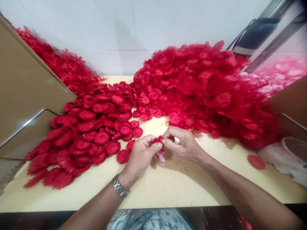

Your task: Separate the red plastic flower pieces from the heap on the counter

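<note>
Near the table's (168, 188) front edge: left hand (140, 156) and right hand (183, 143) meeting, fingertips of both pinched shut on one small red flower (158, 140). Red flower heaps (203, 86) left and right behind.

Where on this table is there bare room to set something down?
The table is bare along its near edge, between the left pile and the lone red piece, around both forearms. A small gap shows at the back by the wall, between the piles. The big pile crowds the right. Left hand and right hand pinch a flower.
</note>
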A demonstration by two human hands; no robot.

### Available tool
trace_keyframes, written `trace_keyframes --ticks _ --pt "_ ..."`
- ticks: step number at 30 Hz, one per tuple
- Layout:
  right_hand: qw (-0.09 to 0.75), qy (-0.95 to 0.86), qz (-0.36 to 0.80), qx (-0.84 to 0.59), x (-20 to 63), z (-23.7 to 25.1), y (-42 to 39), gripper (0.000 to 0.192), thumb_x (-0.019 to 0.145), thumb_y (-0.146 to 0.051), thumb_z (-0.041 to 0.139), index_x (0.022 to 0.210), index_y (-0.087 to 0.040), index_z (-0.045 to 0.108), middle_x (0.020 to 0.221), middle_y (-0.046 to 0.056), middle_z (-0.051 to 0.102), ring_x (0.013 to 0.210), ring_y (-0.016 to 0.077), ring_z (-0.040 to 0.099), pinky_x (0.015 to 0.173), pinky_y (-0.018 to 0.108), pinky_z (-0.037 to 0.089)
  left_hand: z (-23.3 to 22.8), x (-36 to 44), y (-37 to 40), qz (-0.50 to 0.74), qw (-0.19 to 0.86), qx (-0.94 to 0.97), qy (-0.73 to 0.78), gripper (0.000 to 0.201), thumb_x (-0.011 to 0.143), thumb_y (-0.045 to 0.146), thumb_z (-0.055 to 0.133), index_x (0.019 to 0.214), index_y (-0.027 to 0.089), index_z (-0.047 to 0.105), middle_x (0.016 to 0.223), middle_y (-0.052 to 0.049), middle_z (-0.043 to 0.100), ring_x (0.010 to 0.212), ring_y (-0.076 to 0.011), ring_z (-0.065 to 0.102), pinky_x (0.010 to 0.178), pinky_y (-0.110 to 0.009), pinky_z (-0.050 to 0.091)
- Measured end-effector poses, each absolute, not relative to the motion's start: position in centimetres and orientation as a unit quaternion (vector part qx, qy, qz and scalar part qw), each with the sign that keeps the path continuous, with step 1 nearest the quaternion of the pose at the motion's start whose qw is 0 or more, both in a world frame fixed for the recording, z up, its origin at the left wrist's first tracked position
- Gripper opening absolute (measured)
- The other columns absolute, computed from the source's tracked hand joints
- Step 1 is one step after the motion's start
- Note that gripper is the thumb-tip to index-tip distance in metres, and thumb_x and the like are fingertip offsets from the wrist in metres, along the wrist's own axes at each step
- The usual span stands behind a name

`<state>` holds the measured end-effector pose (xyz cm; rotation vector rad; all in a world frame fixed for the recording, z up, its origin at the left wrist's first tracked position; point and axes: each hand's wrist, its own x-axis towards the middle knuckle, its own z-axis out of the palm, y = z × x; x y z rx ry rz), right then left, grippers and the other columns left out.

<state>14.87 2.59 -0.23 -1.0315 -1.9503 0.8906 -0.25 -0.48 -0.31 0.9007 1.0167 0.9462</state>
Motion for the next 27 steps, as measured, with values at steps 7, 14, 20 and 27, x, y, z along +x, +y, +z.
trace_keyframes --ticks 7,14,20,27 --pt "0.414 -0.719 0.330 -0.451 14.5 0.4 2.4 0.014 0.074 -0.015 0.049 0.061 -0.017 0.050 0.054 -0.003 0.048 0.051 0.0090 0.044 0.047 0.021 0.034 -0.2 -0.2 -0.3 0.465 0.681 0.361 0.435 0.015 0.071 0.024 0.062 0.063 0.014 0.054 0.049 0.002 0.058 0.038 -0.0103 0.055 0.040 -0.020 0.043" --pt "0.418 -0.714 0.056 -0.559 18.3 -0.5 5.2 0.010 0.078 -0.019 0.048 0.073 -0.017 0.057 0.062 0.001 0.052 0.056 0.0128 0.048 0.055 0.027 0.042 0.2 -0.4 -0.3 0.488 0.662 0.347 0.451 0.010 0.069 0.019 0.062 0.063 0.013 0.056 0.050 0.002 0.058 0.040 -0.0109 0.054 0.041 -0.023 0.047" --pt "0.368 -0.769 -0.065 -0.518 18.6 -0.8 5.5 0.024 0.081 -0.018 0.047 0.100 -0.013 0.062 0.086 0.010 0.059 0.080 0.0206 0.055 0.072 0.035 0.047 -0.2 -0.4 -0.3 0.484 0.641 0.356 0.477 0.012 0.067 0.022 0.064 0.062 0.013 0.057 0.049 0.004 0.054 0.035 -0.0072 0.048 0.034 -0.019 0.039" --pt "0.408 -0.805 0.233 -0.362 15.4 0.4 2.7 0.018 0.084 -0.026 0.052 0.072 -0.016 0.059 0.066 0.002 0.055 0.060 0.0110 0.052 0.054 0.024 0.041 -0.6 -0.4 -0.3 0.479 0.623 0.360 0.502 0.023 0.066 0.030 0.068 0.062 0.015 0.051 0.047 0.008 0.047 0.033 -0.0016 0.033 0.029 -0.013 0.023"
